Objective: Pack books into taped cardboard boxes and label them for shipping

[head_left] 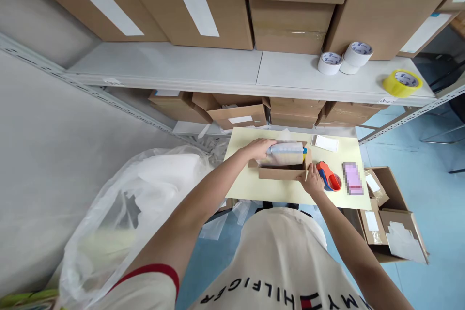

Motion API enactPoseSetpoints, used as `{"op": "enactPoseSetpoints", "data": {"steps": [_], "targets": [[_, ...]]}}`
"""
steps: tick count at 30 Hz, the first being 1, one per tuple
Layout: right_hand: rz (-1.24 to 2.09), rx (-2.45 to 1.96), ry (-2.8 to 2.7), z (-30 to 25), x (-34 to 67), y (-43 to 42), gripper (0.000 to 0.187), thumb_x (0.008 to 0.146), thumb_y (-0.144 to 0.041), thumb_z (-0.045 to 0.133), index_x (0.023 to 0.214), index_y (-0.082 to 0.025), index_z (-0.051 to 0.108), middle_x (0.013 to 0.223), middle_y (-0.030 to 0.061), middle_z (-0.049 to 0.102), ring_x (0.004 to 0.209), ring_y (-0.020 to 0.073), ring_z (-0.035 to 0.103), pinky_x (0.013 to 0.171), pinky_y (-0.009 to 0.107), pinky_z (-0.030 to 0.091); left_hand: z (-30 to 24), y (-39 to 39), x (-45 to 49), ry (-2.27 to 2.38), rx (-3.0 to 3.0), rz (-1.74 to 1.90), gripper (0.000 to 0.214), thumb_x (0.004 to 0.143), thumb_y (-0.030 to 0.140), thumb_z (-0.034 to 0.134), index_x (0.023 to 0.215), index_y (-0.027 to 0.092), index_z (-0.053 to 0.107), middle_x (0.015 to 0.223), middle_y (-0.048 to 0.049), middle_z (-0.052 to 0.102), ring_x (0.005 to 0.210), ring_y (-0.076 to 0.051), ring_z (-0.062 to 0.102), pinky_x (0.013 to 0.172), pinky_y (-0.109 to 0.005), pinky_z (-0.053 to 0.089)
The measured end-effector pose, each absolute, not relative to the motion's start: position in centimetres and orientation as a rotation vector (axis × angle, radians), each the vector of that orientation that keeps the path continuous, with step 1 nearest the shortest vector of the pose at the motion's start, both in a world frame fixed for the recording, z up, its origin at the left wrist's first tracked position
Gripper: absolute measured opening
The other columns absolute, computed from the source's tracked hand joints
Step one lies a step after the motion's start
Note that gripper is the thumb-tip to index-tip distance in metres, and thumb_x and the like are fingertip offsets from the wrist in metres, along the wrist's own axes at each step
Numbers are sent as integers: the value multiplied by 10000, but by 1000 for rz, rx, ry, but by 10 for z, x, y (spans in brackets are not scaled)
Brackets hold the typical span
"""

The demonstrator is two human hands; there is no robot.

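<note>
A small open cardboard box [281, 173] sits on the pale yellow tabletop [240, 185]. Inside its opening lies a bundle in translucent white wrapping [286, 155], with a bit of blue and yellow showing at its right end. My left hand [260, 149] grips the bundle's left end, its fingertips partly hidden. At the box's near right corner, my right hand [313, 180] holds the cardboard edge. Just right of that hand is a red and blue tape dispenser [329, 177].
White label sheets [326, 143] and a pink-purple blurred item [352, 178] lie on the table. Tape rolls [330, 63] stand on the shelf [218, 70] above. A large plastic bag [145, 193] is at left; an open carton [390, 186] with boxes sits on the floor at right.
</note>
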State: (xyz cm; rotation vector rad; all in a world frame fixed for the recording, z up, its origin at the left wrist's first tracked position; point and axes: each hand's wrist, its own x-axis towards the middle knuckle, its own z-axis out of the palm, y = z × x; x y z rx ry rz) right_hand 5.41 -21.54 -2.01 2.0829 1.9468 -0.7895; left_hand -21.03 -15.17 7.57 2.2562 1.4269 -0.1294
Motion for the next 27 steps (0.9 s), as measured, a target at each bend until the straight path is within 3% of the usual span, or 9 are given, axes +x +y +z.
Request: {"op": "enactPoseSetpoints", "data": {"steps": [3, 7, 10, 12, 14, 18, 23, 25, 27], "targets": [[-854, 2112, 1905, -30, 56, -216, 799, 878, -397, 532, 1544, -119, 190, 1623, 187, 186, 1449, 345, 306, 1078, 485, 383, 69, -156, -214, 1413, 2276, -218, 364, 657, 37, 560, 974, 202, 630, 994, -59, 701, 967, -264, 658, 764, -291, 463], [-908, 2153, 2140, -36, 60, -217, 1094, 786, -468, 653, 1559, -114, -35, 1634, 222, 53, 1471, 368, 248, 1084, 494, 377, 56, -155, -218, 1385, 2200, -279, 403, 656, 58, 594, 1032, 200, 622, 1041, -71, 705, 999, -270, 658, 762, -292, 473], [-814, 2111, 2307, -30, 63, -213, 1194, 740, -521, 704, 1555, -178, -99, 1639, 203, -25, 1501, 385, 116, 1115, 591, 289, 45, -150, -221, 1367, 2132, -303, 465, 668, 60, 608, 1115, 187, 616, 1121, -83, 701, 1045, -272, 654, 791, -294, 480], [-743, 1971, 2393, -24, 65, -207, 1156, 722, -508, 735, 1563, -236, -11, 1645, 172, -11, 1505, 391, 65, 1126, 650, 207, 36, -147, -223, 1373, 2081, -309, 505, 666, 74, 647, 1160, 171, 612, 1200, -92, 682, 1089, -276, 639, 827, -295, 481], [-735, 1827, 2439, -21, 67, -200, 1090, 702, -482, 765, 1551, -285, 111, 1644, 147, 57, 1499, 387, 110, 1136, 663, 161, 27, -147, -224, 1408, 2005, -311, 562, 641, 92, 711, 1190, 152, 608, 1254, -94, 665, 1118, -273, 622, 860, -286, 476], [-852, 1699, 2473, -22, 71, -187, 1024, 672, -426, 798, 1516, -287, 236, 1565, 145, 289, 1419, 354, 330, 1132, 581, 273, 6, -154, -213, 1558, 1882, -325, 546, 634, 75, 749, 1163, 143, 635, 1221, -108, 687, 1087, -268, 634, 879, -300, 482], [-981, 1693, 2475, -26, 68, -183, 999, 629, -382, 817, 1476, -255, 302, 1422, 134, 425, 1320, 327, 459, 1082, 493, 402, -4, -170, -185, 1924, 1800, -295, 479, 816, 87, 588, 1294, 86, 562, 1235, -255, 627, 1180, -367, 583, 1015, -553, 402], [-998, 1694, 2456, -26, 65, -183, 987, 608, -386, 828, 1452, -240, 337, 1396, 133, 437, 1315, 327, 468, 1086, 482, 406, -2, -176, -179, 2018, 1873, -255, 520, 868, 105, 517, 1387, 122, 491, 1361, -242, 548, 1292, -369, 485, 1088, -630, 288], [-1028, 1701, 2452, -25, 65, -182, 984, 588, -410, 835, 1433, -236, 362, 1431, 141, 409, 1341, 336, 445, 1101, 486, 390, 2, -185, -183, 2005, 1998, -194, 560, 874, 157, 547, 1427, 188, 463, 1465, -179, 476, 1372, -349, 395, 1152, -626, 189]]}}
